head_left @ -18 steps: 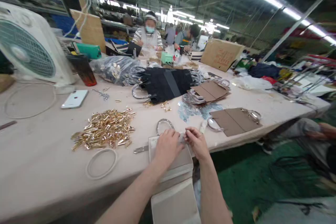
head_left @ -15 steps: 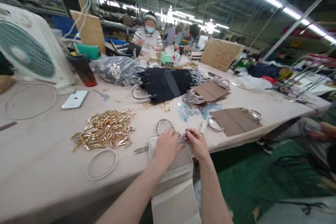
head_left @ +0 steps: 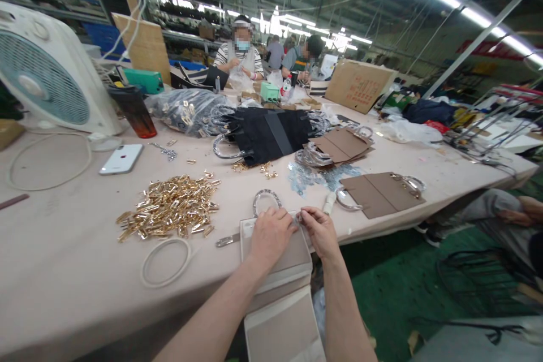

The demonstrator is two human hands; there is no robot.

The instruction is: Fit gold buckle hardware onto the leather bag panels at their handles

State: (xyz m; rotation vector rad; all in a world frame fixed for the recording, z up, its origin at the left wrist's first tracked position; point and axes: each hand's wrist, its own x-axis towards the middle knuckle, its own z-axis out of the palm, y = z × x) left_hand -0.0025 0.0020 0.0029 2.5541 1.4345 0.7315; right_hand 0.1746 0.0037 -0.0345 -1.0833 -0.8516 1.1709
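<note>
At the table's edge a beige bag panel [head_left: 292, 257] lies under my hands, its lower flap [head_left: 282, 325] hanging down over the edge. My left hand [head_left: 271, 232] presses on the panel's upper part, its fingers bent together near the top edge. Over the panel's top right corner, my right hand [head_left: 317, 229] pinches thumb and forefinger round something too small to make out. A plastic-wrapped ring handle [head_left: 267, 199] stands out beyond the panel. From under the panel's left side pokes a flat metal-looking strip [head_left: 228, 240].
Left lie a heap of gold metal fittings [head_left: 173, 206], a tape roll [head_left: 165, 263], a phone [head_left: 121, 159] and a fan [head_left: 46, 68]. Brown bag panels [head_left: 382, 195] and black bag pieces [head_left: 271, 134] lie beyond. A co-worker [head_left: 240, 56] sits across the table.
My right fingertips have shifted very slightly at the panel's corner, while my left hand keeps its place. Across the table, the co-worker's hands have moved.
</note>
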